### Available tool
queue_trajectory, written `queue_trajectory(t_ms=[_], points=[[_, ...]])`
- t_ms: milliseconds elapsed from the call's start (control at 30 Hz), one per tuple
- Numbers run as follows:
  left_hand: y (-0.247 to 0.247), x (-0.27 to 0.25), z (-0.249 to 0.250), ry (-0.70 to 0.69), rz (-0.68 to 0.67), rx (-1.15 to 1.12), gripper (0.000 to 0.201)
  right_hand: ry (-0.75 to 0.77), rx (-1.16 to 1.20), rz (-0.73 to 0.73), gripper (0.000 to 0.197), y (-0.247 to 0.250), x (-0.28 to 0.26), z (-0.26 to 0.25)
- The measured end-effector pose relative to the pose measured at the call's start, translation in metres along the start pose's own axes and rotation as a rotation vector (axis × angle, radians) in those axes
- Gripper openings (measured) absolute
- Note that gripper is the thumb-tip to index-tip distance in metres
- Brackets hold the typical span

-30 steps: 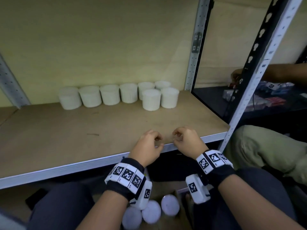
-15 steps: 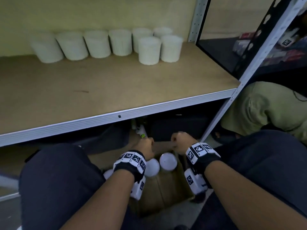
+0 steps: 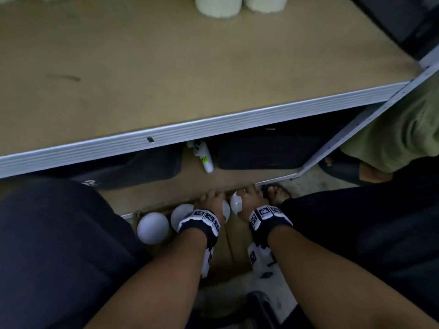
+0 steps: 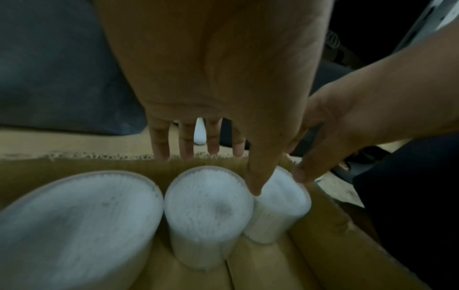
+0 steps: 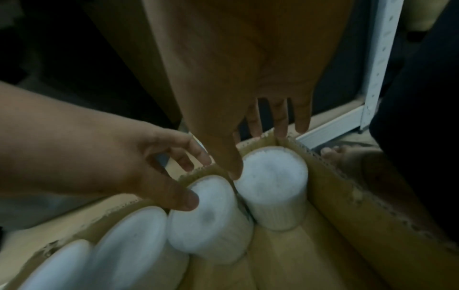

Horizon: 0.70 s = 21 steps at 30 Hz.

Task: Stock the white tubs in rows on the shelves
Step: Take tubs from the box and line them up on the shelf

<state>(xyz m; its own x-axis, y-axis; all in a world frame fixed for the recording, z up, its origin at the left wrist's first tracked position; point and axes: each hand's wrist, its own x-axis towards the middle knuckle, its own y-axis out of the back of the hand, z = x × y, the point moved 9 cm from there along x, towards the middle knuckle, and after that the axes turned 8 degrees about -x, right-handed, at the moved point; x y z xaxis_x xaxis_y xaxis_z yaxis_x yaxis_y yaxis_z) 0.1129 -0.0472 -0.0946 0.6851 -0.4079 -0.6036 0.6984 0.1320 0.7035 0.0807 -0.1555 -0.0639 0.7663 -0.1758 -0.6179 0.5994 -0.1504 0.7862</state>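
Four white tubs stand upright in a row along the far wall of a cardboard box [image 4: 330,225] on the floor, under the front edge of the shelf [image 3: 190,67]. Both hands are down in that box. The left hand [image 3: 212,205] has its fingers spread and straight, thumb tip touching the rim between the middle tub [image 4: 208,204] and the end tub [image 4: 283,204]; nothing is gripped yet. The right hand [image 3: 249,203] is likewise spread, thumb at the near rim of the end tub, fingers reaching over the box wall behind it, with no hold taken.

Each tub looks like a thin clear plastic cylinder packed with white sticks, so I judge it light, fairly stiff around the wall, and smooth enough to slip if pinched only at the top. The flat lid offers little purchase. A better hold is probably thumb on one side of the wall and fingers on the opposite side, partway down, lifting straight up since neighbours touch. Two more tubs [image 3: 216,5] already sit on the shelf's back part, only partly in view.
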Motion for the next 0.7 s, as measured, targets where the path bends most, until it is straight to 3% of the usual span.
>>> queue_trajectory(t_ms=[200,300,400,700], points=[[-0.019,0.01,-0.008,0.048,-0.026,0.095,0.068,-0.053,-0.02,0.009,0.062,-0.018,0.022,-0.002],[-0.025,0.011,-0.01,0.05,0.059,0.089,0.065,-0.031,-0.084,-0.049,0.078,-0.027,0.028,-0.002],[-0.029,0.01,-0.011,0.049,0.115,0.068,0.059,-0.018,-0.154,-0.041,0.081,-0.028,0.031,-0.001],[-0.035,0.014,-0.015,0.05,-0.007,-0.002,0.076,-0.046,-0.164,-0.057,0.076,-0.028,0.029,-0.001]])
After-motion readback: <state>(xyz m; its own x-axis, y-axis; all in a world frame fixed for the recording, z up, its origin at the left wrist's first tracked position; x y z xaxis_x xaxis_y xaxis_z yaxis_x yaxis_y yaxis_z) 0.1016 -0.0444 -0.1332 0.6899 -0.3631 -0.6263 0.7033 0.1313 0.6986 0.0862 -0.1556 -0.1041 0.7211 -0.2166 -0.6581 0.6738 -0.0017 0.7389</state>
